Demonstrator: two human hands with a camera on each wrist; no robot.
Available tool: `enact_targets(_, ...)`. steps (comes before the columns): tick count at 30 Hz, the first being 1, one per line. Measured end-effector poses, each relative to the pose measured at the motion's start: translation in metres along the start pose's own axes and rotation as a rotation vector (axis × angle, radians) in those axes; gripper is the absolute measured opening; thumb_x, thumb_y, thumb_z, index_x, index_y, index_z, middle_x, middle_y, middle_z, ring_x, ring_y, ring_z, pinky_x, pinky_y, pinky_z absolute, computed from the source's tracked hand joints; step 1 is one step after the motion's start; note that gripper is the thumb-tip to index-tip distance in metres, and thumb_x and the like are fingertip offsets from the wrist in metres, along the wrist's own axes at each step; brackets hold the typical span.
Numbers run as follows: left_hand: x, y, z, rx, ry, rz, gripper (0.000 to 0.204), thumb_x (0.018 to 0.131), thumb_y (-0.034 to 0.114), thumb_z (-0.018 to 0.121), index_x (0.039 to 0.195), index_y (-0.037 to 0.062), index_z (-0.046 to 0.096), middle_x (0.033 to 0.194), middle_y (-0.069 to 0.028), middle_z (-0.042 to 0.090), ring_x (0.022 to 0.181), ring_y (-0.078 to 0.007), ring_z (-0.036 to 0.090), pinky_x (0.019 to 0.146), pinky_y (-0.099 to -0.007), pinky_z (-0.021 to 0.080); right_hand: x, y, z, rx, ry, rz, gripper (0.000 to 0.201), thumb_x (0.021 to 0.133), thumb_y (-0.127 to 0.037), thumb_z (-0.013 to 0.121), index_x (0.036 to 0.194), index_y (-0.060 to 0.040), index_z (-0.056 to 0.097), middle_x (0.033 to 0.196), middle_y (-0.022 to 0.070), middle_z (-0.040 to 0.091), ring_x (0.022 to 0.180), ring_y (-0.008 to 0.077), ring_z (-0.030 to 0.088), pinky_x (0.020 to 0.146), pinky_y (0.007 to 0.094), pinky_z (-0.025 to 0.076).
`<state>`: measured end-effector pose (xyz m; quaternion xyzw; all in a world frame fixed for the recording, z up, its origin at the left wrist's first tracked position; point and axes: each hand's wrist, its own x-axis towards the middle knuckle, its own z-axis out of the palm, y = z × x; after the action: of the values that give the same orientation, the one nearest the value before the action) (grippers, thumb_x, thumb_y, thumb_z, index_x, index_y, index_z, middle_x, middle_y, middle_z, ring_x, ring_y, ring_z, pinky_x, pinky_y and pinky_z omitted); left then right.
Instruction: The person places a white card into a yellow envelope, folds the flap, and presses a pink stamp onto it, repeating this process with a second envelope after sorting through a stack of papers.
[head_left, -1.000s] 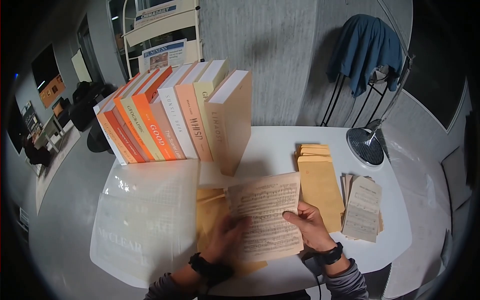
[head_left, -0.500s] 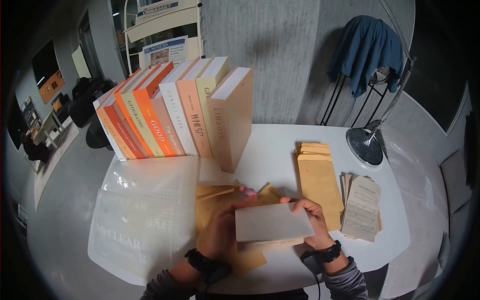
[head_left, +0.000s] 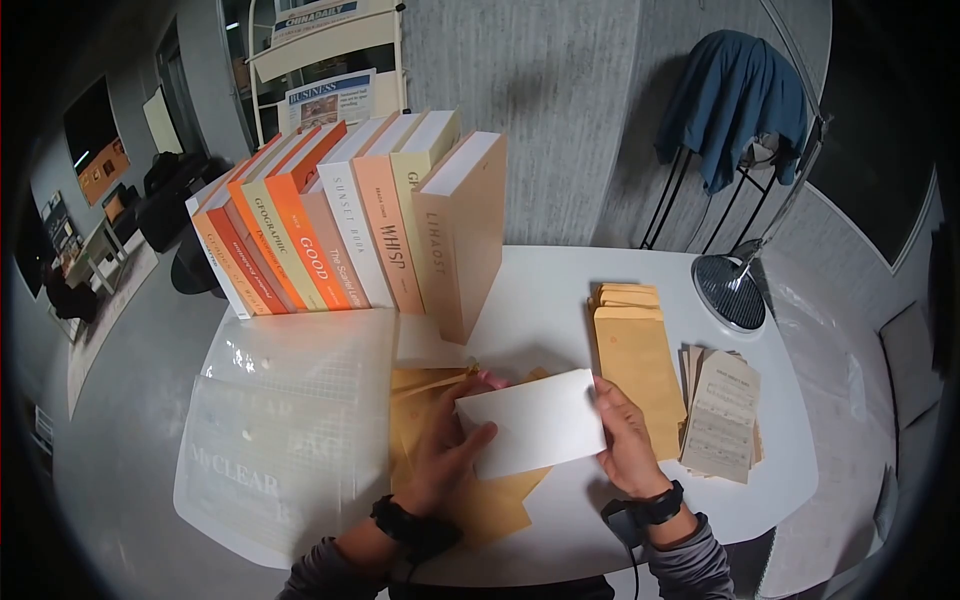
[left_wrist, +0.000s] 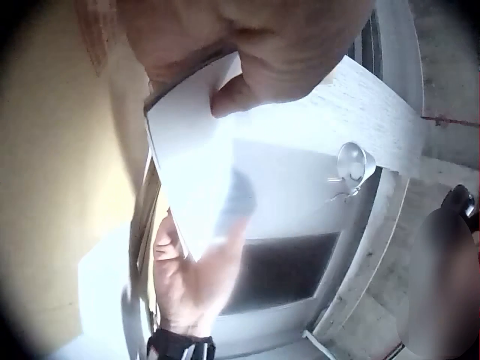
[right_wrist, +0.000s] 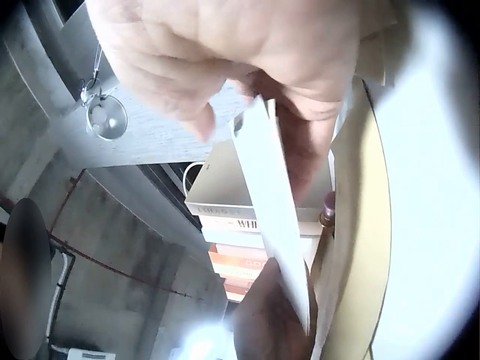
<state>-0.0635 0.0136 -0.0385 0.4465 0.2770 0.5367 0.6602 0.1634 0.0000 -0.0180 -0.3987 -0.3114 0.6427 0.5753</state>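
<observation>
Turning and tipping up the folded sheet packet of white paper (head_left: 530, 425) since the earlier frame, bringing a bright blank face into view in place of the greyer one with printed music peeking out below it. Holding the packet with both hands, well apart from each other: pressing the thumb of the left hand (head_left: 435, 460) on the front near its lower left, and gripping the right edge near the upper corner with the right hand (head_left: 627, 440). Showing layered edges in the right wrist view.

Keeping the packet nearer the person than the row of upright orange, cream, white and tan books (head_left: 330, 230), just off its right end, and over loose yellow-brown paper envelopes (head_left: 505, 505). Showing a small pink object (head_left: 490, 379) between the row and the packet, beside those envelopes.

Showing translucent plastic folders (head_left: 300, 440) lying in front of the row. To the right of the row, showing a stack of yellow-brown envelopes (head_left: 640, 385) on the white table (head_left: 545, 290), then a pile of printed music sheets (head_left: 722, 415) farther right, and a round black lamp (head_left: 733, 293) beyond. Hanging behind and well right of the row, a blue cloth (head_left: 735, 100).
</observation>
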Motion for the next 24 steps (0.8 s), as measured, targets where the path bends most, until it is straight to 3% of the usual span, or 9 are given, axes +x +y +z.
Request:
enact_targets(3, -0.004, 0.004, 0.005, 0.198, -0.010, 0.048, 0.064, 0.090, -0.002, 0.062, 0.147, 0.0034, 0.033, 0.133, -0.0104, 0.049, 0.122, -0.0184, 0.050, 0.105, -0.0329, 0.040, 0.000, 0.013, -0.005, -0.305, -0.180, -0.093, 0.034, 0.103, -0.013, 0.054, 0.134, -0.0023, 0.050, 0.112, 0.0018, 0.064, 0.101, 0.0065, 0.059, 0.086, 0.0258, 0.051)
enact_targets(7, -0.006, 0.004, 0.003, 0.409, -0.047, -0.003, 0.064, 0.091, -0.001, 0.063, 0.147, 0.0035, 0.032, 0.132, -0.0107, 0.049, 0.120, -0.0173, 0.050, 0.102, -0.0320, 0.041, -0.003, 0.015, -0.009, -0.298, -0.236, -0.015, 0.040, 0.100, -0.009, 0.058, 0.137, -0.0035, 0.047, 0.119, 0.0028, 0.062, 0.104, 0.0068, 0.057, 0.091, 0.0258, 0.050)
enact_targets(13, -0.005, -0.002, 0.001, 0.522, -0.012, 0.160, 0.066, 0.090, -0.001, 0.063, 0.147, 0.0026, 0.030, 0.138, -0.0110, 0.043, 0.125, -0.0181, 0.046, 0.107, -0.0340, 0.037, -0.010, 0.007, 0.011, -0.319, -0.238, -0.056, 0.042, 0.097, -0.008, 0.063, 0.136, -0.0029, 0.048, 0.120, 0.0039, 0.062, 0.106, 0.0093, 0.059, 0.092, 0.0276, 0.050)
enact_targets(15, -0.009, 0.001, 0.009, 0.475, 0.028, 0.134, 0.068, 0.090, 0.000, 0.063, 0.148, 0.0025, 0.027, 0.138, -0.0125, 0.043, 0.126, -0.0196, 0.046, 0.105, -0.0348, 0.039, -0.010, 0.008, 0.013, -0.310, -0.200, -0.052, 0.038, 0.095, -0.007, 0.065, 0.131, -0.0025, 0.052, 0.116, 0.0035, 0.064, 0.104, 0.0095, 0.060, 0.091, 0.0276, 0.049)
enact_targets(21, -0.010, 0.008, 0.019, 0.275, 0.114, 0.119, 0.069, 0.092, -0.002, 0.059, 0.150, 0.0019, 0.023, 0.141, -0.0154, 0.044, 0.129, -0.0240, 0.046, 0.108, -0.0377, 0.039, -0.001, 0.017, 0.001, -0.160, -0.233, -0.082, 0.043, 0.096, -0.009, 0.065, 0.136, -0.0022, 0.050, 0.119, 0.0040, 0.065, 0.106, 0.0102, 0.061, 0.091, 0.0278, 0.051)
enact_targets(24, -0.010, 0.008, 0.021, 0.123, 0.145, 0.098, 0.069, 0.092, -0.003, 0.058, 0.151, 0.0018, 0.022, 0.142, -0.0170, 0.045, 0.130, -0.0264, 0.046, 0.110, -0.0402, 0.038, -0.008, 0.004, 0.002, -0.163, -0.289, 0.095, 0.035, 0.095, -0.011, 0.066, 0.128, -0.0007, 0.058, 0.115, 0.0045, 0.067, 0.103, 0.0104, 0.063, 0.087, 0.0274, 0.052)
